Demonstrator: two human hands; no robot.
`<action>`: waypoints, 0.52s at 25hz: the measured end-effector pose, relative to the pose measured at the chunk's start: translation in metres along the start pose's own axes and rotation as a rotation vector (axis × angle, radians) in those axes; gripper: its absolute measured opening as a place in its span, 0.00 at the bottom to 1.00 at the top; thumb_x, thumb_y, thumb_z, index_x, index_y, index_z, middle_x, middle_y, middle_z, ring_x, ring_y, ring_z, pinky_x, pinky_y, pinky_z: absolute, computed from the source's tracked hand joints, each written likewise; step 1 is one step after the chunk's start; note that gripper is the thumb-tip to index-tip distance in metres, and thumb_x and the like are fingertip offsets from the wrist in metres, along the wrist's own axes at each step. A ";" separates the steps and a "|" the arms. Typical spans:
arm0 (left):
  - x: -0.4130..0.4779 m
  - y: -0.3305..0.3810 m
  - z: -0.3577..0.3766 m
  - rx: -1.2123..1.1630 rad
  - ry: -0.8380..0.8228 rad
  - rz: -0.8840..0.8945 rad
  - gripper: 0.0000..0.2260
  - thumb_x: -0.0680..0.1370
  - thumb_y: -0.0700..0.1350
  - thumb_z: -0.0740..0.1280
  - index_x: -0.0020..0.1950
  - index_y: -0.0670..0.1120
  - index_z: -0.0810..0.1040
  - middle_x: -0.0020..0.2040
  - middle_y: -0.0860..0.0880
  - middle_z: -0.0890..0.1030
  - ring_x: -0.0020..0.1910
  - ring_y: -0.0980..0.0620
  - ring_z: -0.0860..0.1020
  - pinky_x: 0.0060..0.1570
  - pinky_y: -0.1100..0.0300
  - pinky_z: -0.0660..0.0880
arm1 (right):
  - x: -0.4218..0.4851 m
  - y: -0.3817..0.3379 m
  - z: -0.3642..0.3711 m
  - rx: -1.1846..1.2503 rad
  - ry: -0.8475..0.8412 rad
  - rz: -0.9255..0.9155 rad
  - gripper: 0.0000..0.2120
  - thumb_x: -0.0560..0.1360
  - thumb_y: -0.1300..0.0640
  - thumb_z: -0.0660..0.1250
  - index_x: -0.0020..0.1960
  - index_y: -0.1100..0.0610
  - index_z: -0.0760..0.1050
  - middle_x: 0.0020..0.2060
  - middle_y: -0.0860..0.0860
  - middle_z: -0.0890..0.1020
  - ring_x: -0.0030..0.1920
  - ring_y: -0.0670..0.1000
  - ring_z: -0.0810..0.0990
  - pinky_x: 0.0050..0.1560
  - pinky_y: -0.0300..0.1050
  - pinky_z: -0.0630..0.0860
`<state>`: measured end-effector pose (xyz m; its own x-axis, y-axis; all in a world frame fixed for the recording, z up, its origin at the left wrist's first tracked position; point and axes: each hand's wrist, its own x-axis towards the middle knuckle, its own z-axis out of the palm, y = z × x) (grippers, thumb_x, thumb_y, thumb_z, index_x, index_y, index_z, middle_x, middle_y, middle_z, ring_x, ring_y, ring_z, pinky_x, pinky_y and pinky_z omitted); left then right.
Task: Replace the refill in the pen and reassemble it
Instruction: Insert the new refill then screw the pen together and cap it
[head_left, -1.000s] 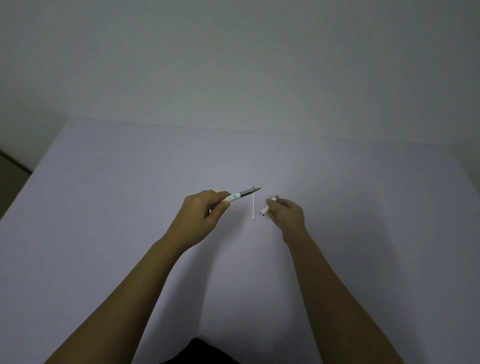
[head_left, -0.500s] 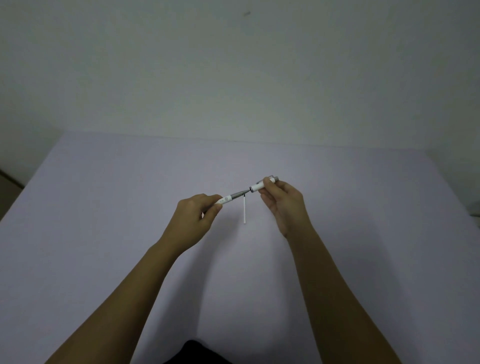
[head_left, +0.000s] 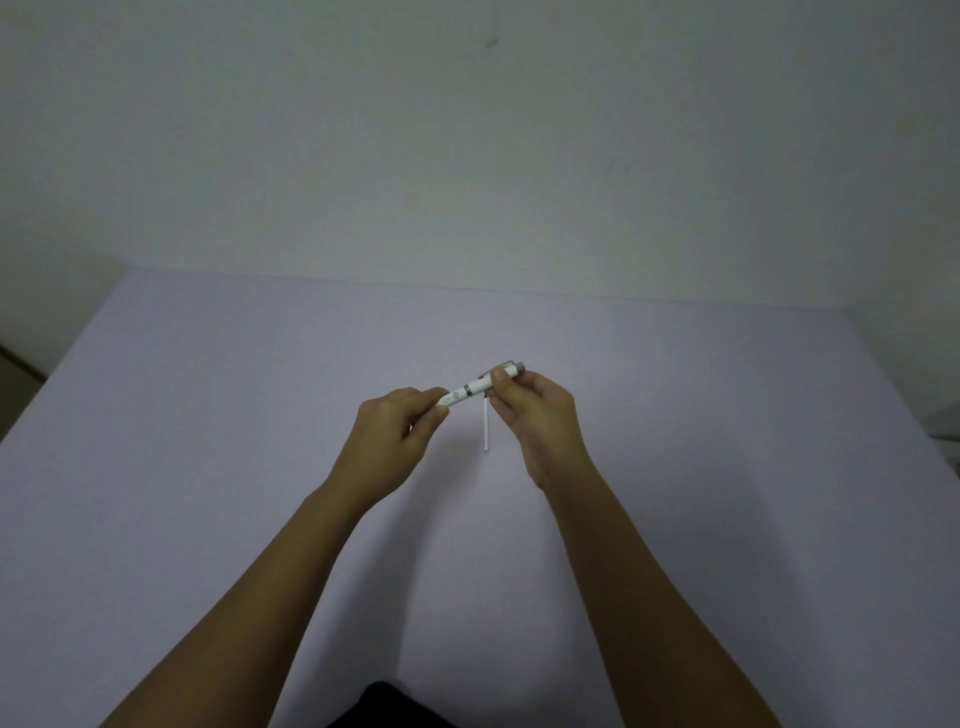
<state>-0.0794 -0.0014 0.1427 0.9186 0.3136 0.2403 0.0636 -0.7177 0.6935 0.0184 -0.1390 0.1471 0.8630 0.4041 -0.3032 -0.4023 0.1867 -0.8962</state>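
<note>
A white pen (head_left: 466, 391) is held level above the table between both hands. My left hand (head_left: 397, 428) pinches the pen's barrel end at the left. My right hand (head_left: 535, 410) grips the white cap (head_left: 500, 375), which sits over the pen's front with a metal ring at the join. A thin white refill (head_left: 487, 423) lies on the table just below the pen, pointing toward me, its top end hidden behind the pen and my right thumb.
The lilac table (head_left: 208, 441) runs to a plain pale wall at the back. Its left edge drops to a dark floor (head_left: 15, 374). A dark piece of clothing (head_left: 387, 709) shows at the bottom edge.
My right hand brought the cap up from the table and slid it over the grey tip held by my left hand. The grey tip is now covered.
</note>
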 end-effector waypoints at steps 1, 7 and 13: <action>-0.001 0.000 0.001 -0.003 0.011 0.001 0.07 0.78 0.42 0.63 0.51 0.45 0.80 0.31 0.44 0.76 0.31 0.48 0.72 0.32 0.61 0.65 | -0.001 0.001 0.002 -0.012 0.002 -0.013 0.10 0.75 0.60 0.68 0.52 0.66 0.78 0.42 0.53 0.84 0.47 0.47 0.84 0.49 0.35 0.79; -0.001 -0.002 0.004 0.013 0.015 -0.011 0.07 0.79 0.43 0.62 0.49 0.45 0.80 0.30 0.43 0.76 0.30 0.47 0.72 0.31 0.59 0.65 | 0.006 0.006 0.003 -0.080 0.000 -0.032 0.10 0.74 0.59 0.68 0.52 0.65 0.79 0.44 0.53 0.85 0.47 0.47 0.84 0.47 0.33 0.79; 0.007 -0.011 0.022 0.078 -0.034 -0.101 0.09 0.77 0.47 0.65 0.50 0.46 0.83 0.37 0.44 0.79 0.38 0.47 0.75 0.38 0.56 0.69 | 0.030 0.017 -0.002 -0.322 -0.011 -0.079 0.07 0.77 0.51 0.64 0.48 0.52 0.80 0.45 0.49 0.85 0.50 0.47 0.83 0.53 0.40 0.78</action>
<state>-0.0650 -0.0052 0.1214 0.9185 0.3667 0.1479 0.1854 -0.7298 0.6581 0.0379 -0.1254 0.1223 0.8835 0.4097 -0.2271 -0.2158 -0.0743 -0.9736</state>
